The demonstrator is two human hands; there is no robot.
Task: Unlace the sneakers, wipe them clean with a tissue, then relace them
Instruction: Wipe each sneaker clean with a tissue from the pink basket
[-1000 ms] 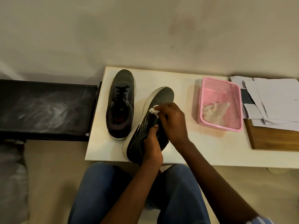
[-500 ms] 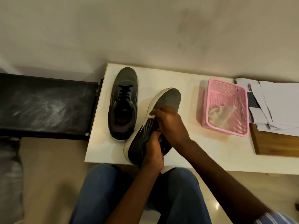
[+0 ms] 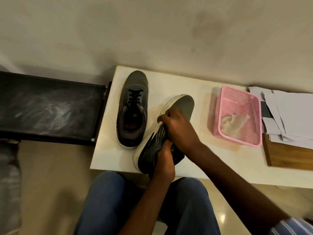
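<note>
No readable text anywhere: no brand or logo legible on either sneaker (image 3: 134, 106), just pale stripes on the sides. Papers (image 3: 288, 112) far right look blank or too blurred to read. Pink basket (image 3: 237, 141) carries no label, no nos.

Single view, head-worn, wide-angle. The scene is looked down on steeply from above the seated person's lap; the camera is faced forward toward the wall (image 3: 152, 31). The white table (image 3: 194, 170) is held near, across the middle of the frame; blue-trousered knees (image 3: 105, 200) are cut off by the lower edge. Straight lines are bowed toward the margins. No second view is supplied, so nothing is shared.
</note>
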